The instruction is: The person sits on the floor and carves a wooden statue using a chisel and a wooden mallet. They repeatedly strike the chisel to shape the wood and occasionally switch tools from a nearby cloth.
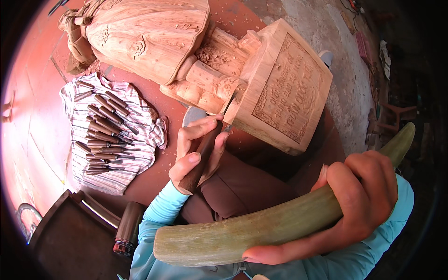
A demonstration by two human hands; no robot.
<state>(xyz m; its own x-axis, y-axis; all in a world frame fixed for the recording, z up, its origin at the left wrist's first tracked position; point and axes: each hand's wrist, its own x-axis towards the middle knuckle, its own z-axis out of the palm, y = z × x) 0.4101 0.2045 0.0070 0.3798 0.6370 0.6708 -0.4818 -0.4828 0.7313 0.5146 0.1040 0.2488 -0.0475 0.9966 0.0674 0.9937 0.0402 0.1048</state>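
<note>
My left hand (198,149) grips a dark-handled chisel (205,149); its thin blade touches the lower edge of a large pale wooden statue (154,42) lying on its side, where the figure meets its carved base block (284,88). My right hand (359,200) is wrapped around a long curved greenish horn-shaped mallet (252,228), held low in front of me, thick end toward the left. Both sleeves are light blue.
A striped cloth (135,163) lies on the reddish floor at the left with several dark-handled chisels (105,130) spread on it. A dark wooden stool or box (70,238) sits at lower left. Grey concrete floor and clutter lie at upper right.
</note>
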